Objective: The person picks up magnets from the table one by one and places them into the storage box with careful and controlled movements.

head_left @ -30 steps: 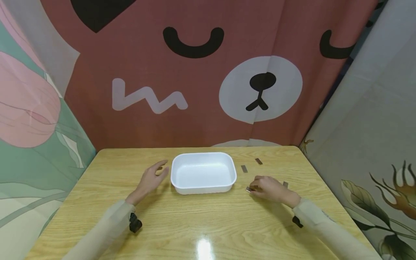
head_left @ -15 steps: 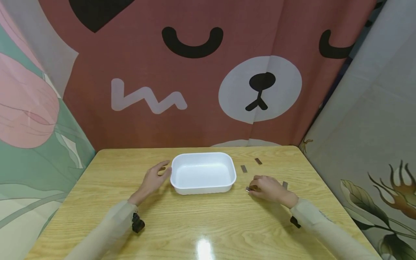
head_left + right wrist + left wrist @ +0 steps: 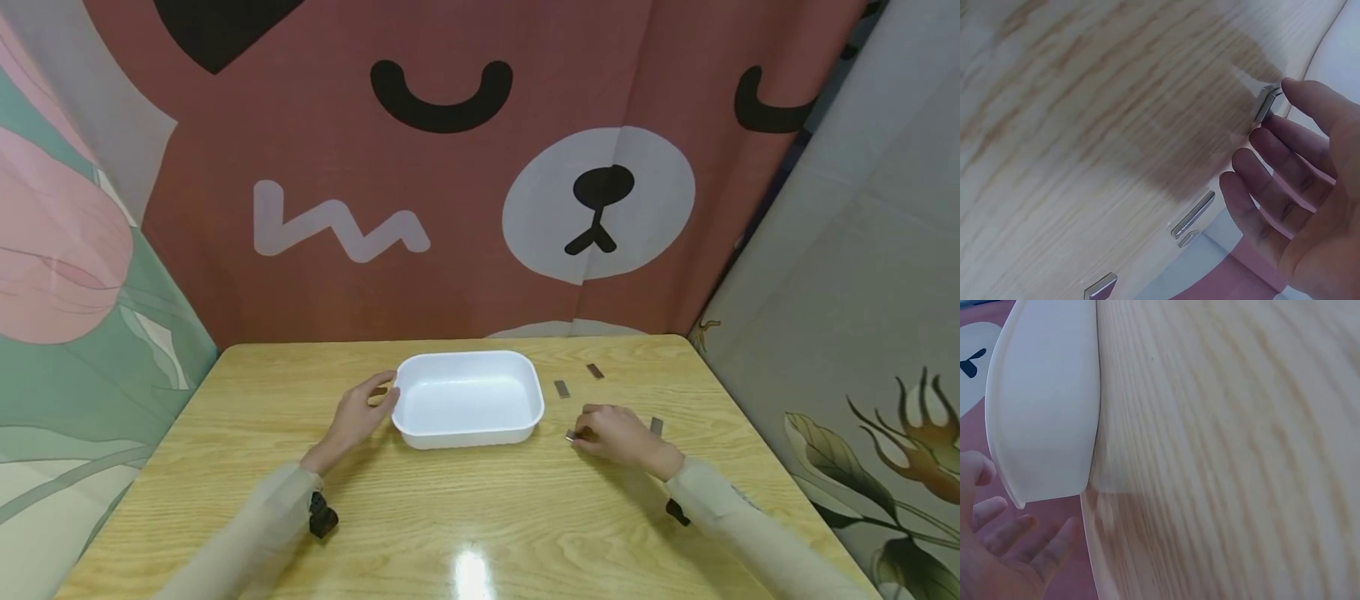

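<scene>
A white rectangular plastic tub (image 3: 468, 438) stands mid-table, with only its bare white inside showing. My left hand (image 3: 358, 414) is at the tub's left end, thumb and fingertips at the rim, fingers spread and lightly bent. In the left wrist view that hand (image 3: 1007, 550) lies beside the tub's corner (image 3: 1041, 444); contact is hard to tell. To the right of the tub, my right hand (image 3: 617, 433) pinches a small flat metal piece (image 3: 571, 435) between thumb and forefinger, low over the tabletop. The right wrist view shows this silvery piece (image 3: 1265, 104) at the fingertips, other fingers loosely bent.
Similar small flat pieces lie on the wooden table (image 3: 450, 508): one piece (image 3: 562, 389) near the tub's right side, another piece (image 3: 595, 371) farther back, and a third piece (image 3: 657, 427) behind my right hand. Printed curtains (image 3: 337, 292) hang at the back and sides.
My left hand has moved slightly right, up to the tub's left rim. The right hand stays almost in place with the small metal piece; the tub has not visibly moved.
</scene>
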{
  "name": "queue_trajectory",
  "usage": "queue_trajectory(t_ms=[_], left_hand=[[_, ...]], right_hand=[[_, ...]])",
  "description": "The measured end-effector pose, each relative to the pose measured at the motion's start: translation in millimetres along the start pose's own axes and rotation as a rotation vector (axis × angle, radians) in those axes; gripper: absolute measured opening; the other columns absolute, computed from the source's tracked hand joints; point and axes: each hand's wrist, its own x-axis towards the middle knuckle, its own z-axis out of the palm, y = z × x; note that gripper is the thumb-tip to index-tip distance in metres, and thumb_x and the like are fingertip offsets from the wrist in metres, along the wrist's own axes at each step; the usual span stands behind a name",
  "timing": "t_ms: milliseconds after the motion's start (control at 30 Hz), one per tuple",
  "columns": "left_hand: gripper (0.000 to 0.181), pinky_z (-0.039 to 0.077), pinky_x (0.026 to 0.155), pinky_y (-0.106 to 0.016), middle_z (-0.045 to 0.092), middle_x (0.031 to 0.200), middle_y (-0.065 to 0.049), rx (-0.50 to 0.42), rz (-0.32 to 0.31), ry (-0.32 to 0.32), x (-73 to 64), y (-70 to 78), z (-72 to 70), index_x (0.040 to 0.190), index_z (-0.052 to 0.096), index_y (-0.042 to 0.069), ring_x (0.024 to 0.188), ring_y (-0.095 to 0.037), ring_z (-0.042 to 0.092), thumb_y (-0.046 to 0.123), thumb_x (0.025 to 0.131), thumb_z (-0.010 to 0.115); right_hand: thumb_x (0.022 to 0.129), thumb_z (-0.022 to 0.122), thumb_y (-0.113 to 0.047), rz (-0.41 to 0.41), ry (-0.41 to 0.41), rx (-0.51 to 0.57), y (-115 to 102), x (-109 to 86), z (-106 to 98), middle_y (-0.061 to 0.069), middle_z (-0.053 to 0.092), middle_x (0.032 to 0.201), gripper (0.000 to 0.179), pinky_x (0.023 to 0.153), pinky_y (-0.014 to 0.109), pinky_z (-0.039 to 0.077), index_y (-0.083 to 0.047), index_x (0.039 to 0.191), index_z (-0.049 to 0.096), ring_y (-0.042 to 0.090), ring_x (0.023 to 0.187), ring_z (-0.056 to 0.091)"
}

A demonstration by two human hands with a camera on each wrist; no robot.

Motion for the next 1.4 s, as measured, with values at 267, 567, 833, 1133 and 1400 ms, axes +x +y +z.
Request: queue_trajectory(t_ms=[267,567,833,1133,1400], left_hand=[[0.038,0.059,0.085,-0.044,0.058,0.133,-0.025,-0.013,-0.022,0.015,-0.1,-2.3,4.4,0.131,0.06,-0.004,0.106,-0.041,0.065,0.014,0.098,0.063],[0.041,0.06,0.083,-0.043,0.056,0.135,-0.026,0.007,-0.035,-0.004,-1.1,-2.7,7.2,0.134,0.058,-0.003,0.105,-0.041,0.066,0.017,0.099,0.062],[0.04,0.06,0.08,-0.043,0.055,0.135,-0.026,0.015,-0.043,0.002,-0.2,-1.8,7.9,0.135,0.058,-0.003,0.104,-0.041,0.066,0.017,0.099,0.061],[0.041,0.06,0.081,-0.042,0.055,0.136,-0.026,0.025,-0.054,-0.002,1.1,-1.5,8.6,0.136,0.057,-0.003,0.105,-0.04,0.066,0.018,0.1,0.061],[0.042,0.06,0.08,-0.039,0.053,0.137,-0.026,0.002,-0.087,-0.005,-1.1,4.0,10.2,0.138,0.055,-0.004,0.107,-0.04,0.065,0.015,0.1,0.059]], right_hand=[[0.086,0.078,-0.024,0.015,-0.002,-0.002,1.3,1.8,5.9,-0.01,0.058,0.079,0.008,0.051,0.018,0.043,-0.017,0.084,0.074,-0.001,0.063,0.048],[0.086,0.078,-0.018,0.023,-0.012,0.024,-1.0,4.1,5.1,-0.008,0.06,0.08,0.005,0.051,0.02,0.044,-0.016,0.083,0.075,0.002,0.064,0.052],[0.086,0.077,-0.015,0.017,-0.021,0.054,-3.6,7.7,1.2,-0.007,0.059,0.078,0.005,0.051,0.019,0.043,-0.012,0.083,0.075,0.002,0.063,0.049],[0.09,0.073,-0.017,0.021,-0.061,0.122,-0.9,9.2,-3.0,-0.007,0.057,0.076,0.009,0.05,0.021,0.039,-0.012,0.083,0.073,0.004,0.061,0.044],[0.092,0.071,-0.016,0.013,-0.06,0.168,0.7,7.6,-0.2,-0.007,0.056,0.077,0.009,0.051,0.021,0.039,-0.01,0.086,0.073,0.003,0.062,0.044]])
